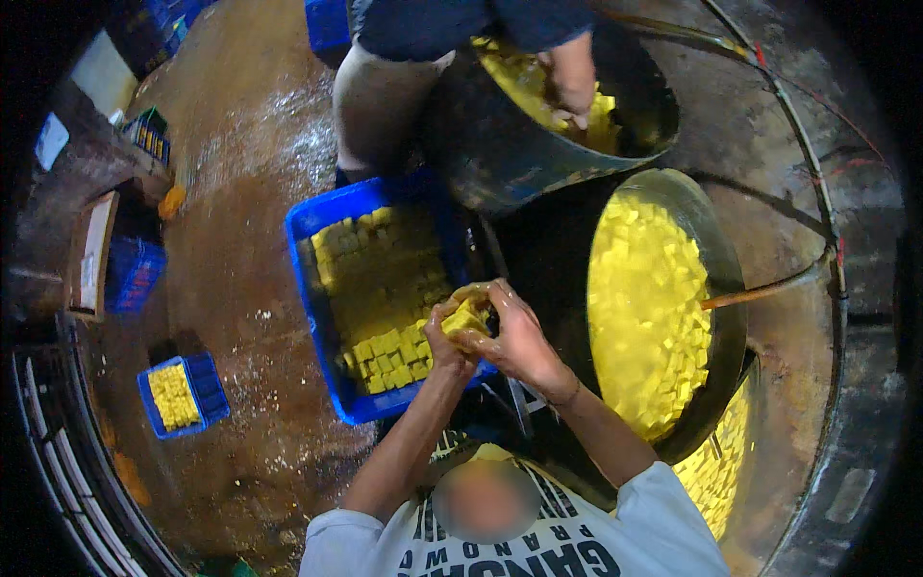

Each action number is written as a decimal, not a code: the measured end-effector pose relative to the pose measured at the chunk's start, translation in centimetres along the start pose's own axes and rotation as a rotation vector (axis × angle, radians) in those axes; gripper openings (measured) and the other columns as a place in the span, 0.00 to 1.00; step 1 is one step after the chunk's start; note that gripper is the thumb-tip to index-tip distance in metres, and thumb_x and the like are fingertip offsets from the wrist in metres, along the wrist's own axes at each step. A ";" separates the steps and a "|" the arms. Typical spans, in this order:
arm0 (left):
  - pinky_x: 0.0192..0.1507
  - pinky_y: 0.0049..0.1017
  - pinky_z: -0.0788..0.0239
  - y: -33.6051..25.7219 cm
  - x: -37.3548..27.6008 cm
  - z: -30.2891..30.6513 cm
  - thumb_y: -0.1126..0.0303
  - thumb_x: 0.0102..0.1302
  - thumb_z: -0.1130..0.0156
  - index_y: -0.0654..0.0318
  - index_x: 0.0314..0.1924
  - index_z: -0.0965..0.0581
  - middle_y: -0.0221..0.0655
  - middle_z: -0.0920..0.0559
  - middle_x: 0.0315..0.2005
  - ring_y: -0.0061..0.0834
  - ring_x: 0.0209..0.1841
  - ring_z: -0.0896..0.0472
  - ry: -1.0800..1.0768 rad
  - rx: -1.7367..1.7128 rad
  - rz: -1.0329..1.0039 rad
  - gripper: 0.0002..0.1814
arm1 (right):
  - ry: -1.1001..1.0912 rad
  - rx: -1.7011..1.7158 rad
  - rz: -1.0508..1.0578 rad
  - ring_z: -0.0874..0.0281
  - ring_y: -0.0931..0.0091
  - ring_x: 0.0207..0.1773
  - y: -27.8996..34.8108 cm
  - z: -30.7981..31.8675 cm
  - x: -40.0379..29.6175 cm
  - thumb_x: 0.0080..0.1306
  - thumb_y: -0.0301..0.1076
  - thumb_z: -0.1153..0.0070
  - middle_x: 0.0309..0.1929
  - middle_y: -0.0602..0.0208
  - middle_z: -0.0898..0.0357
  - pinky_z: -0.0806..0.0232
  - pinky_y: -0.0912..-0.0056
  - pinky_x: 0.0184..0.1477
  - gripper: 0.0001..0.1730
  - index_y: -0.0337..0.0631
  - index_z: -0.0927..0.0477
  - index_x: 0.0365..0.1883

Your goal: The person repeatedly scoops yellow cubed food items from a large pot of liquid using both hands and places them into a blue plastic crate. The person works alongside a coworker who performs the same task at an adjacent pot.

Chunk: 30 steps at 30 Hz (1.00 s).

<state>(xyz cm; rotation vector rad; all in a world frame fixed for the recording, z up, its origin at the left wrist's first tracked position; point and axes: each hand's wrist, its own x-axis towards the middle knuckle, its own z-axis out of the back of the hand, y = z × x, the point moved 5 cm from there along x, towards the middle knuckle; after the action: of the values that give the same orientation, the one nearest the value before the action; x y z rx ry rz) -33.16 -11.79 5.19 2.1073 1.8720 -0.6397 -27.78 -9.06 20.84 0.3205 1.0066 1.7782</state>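
Note:
Both my hands meet over the right edge of a large blue plastic crate (360,413). Between them they hold yellow blocks (465,317), cupped by my left hand (451,346) on one side and my right hand (515,324) on the other. The exact number held cannot be told. Rows of small yellow blocks (393,357), probably tofu, lie in the crate below; its middle is in shadow. To the right stands a large round vat (721,288) with many yellow cubes (642,303) in yellow liquid.
A co-worker's hand (573,83) reaches into another vat (533,169) at the top. A hose (743,296) hangs into the near vat. More yellow cubes (714,461) lie in a container at lower right. A small blue crate (211,389) of yellow blocks stands on the wet floor (245,288).

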 end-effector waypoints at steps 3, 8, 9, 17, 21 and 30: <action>0.50 0.37 0.30 -1.5 -1.6 2.1 0.48 0.62 0.54 0.63 0.48 0.28 0.37 0.22 0.42 0.35 0.45 0.23 -0.119 -0.111 0.068 0.26 | -0.066 -0.014 0.140 0.39 0.62 0.66 -2.8 -3.5 2.4 0.50 0.45 0.32 0.59 0.47 0.35 0.44 0.61 0.65 0.42 0.39 0.34 0.60; 0.42 0.36 0.27 -6.3 -0.9 7.8 0.33 0.60 0.54 0.53 0.43 0.25 0.32 0.21 0.40 0.30 0.40 0.21 -0.444 -0.093 0.105 0.31 | 0.588 0.527 -0.360 0.30 0.71 0.56 -7.4 -14.4 6.1 0.59 0.53 0.42 0.54 0.60 0.27 0.38 0.69 0.59 0.35 0.37 0.29 0.57; 0.44 0.36 0.28 -7.6 -0.2 9.2 0.33 0.61 0.55 0.54 0.47 0.27 0.33 0.22 0.42 0.31 0.42 0.22 -0.435 -0.042 0.074 0.33 | 0.613 0.572 -0.379 0.29 0.73 0.54 -8.0 -16.2 7.6 0.59 0.51 0.43 0.52 0.62 0.26 0.36 0.69 0.56 0.32 0.38 0.28 0.56; 0.63 0.39 0.44 -13.2 -1.9 23.4 0.50 0.62 0.48 0.66 0.54 0.29 0.48 0.25 0.50 0.46 0.59 0.33 -0.591 1.732 -0.490 0.29 | 0.533 0.173 -0.429 0.36 0.65 0.59 -10.8 -28.5 16.1 0.55 0.56 0.41 0.55 0.60 0.32 0.38 0.54 0.56 0.31 0.42 0.22 0.49; 0.70 0.37 0.55 -11.8 -2.7 22.4 0.62 0.56 0.41 0.77 0.62 0.40 0.50 0.44 0.66 0.48 0.67 0.43 -0.245 2.517 0.509 0.38 | 0.423 -0.398 -0.551 0.50 0.46 0.66 -14.1 -35.4 14.9 0.40 0.69 0.36 0.62 0.54 0.41 0.58 0.49 0.68 0.51 0.41 0.26 0.55; 0.68 0.35 0.52 -12.8 0.4 25.9 0.62 0.51 0.37 0.72 0.64 0.41 0.54 0.39 0.63 0.48 0.67 0.44 -0.394 2.248 -0.068 0.42 | 0.412 0.632 -0.467 0.28 0.71 0.54 -16.7 -25.4 12.5 0.60 0.55 0.45 0.57 0.62 0.28 0.31 0.62 0.49 0.38 0.42 0.35 0.63</action>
<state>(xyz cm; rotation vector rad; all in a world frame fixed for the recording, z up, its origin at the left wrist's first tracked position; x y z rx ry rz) -49.82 -21.63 -16.26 1.7481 0.3424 -3.7923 -38.37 -8.35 -10.25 0.0839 1.7755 1.0879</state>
